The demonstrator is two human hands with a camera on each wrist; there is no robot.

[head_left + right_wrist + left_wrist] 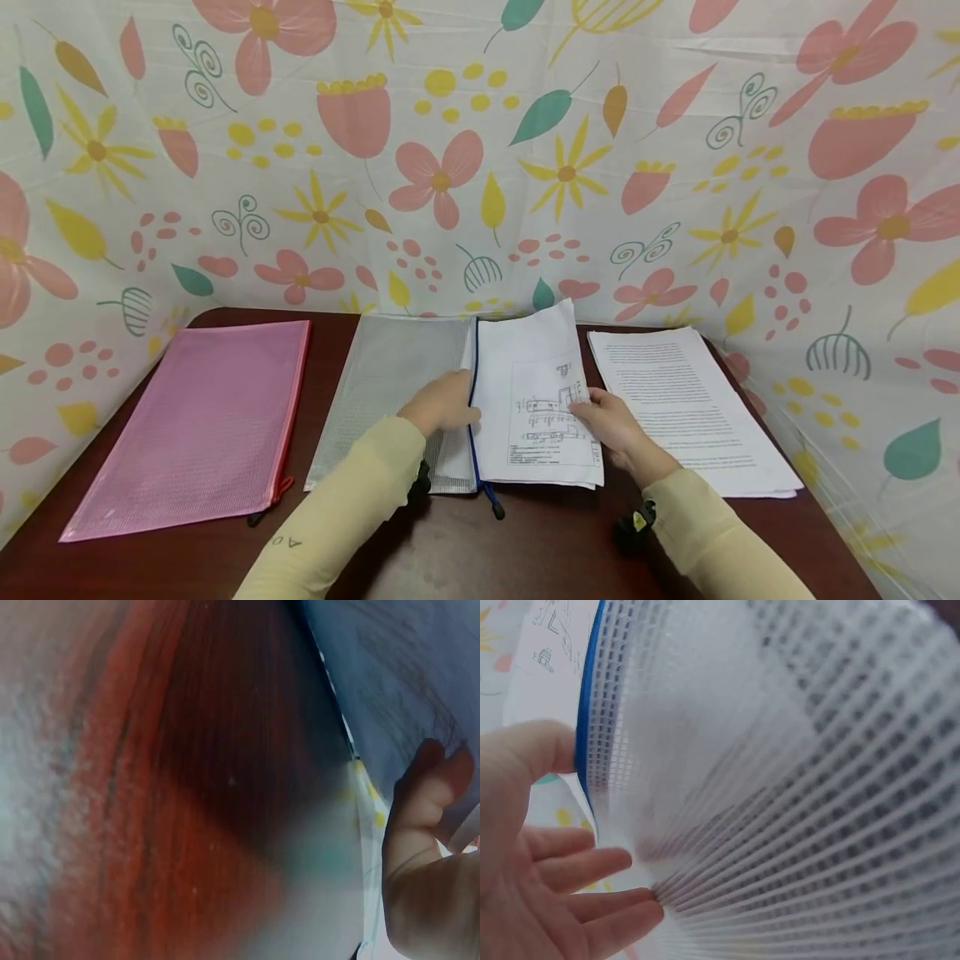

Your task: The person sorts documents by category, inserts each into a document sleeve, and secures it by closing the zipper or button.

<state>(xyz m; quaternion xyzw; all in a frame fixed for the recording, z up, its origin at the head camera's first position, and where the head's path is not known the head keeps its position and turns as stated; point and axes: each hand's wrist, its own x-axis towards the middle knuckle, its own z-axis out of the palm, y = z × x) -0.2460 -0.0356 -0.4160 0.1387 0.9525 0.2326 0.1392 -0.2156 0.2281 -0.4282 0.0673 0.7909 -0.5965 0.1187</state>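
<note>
A grey mesh zipper pouch [397, 358] with a blue zip edge lies mid-table. My left hand [446, 404] holds that edge, its thumb at the blue strip and its fingers against the mesh [780, 825]. A stack of white sheets [525, 358] with a printed line drawing sits partly inside the pouch, seen faintly through the mesh, and sticks out to the right. My right hand [615, 429] pinches the right edge of these sheets, thumb on top. In the right wrist view the thumb [420, 802] shows against the shaded paper; the other fingers are mostly hidden.
A pink mesh zipper pouch [202, 408] with a red zip lies at the left. Another stack of printed paper [675, 400] lies at the right. A blue zip pull [495, 504] hangs toward the front of the dark red table [480, 558]. Behind stands a flowered cloth [525, 192].
</note>
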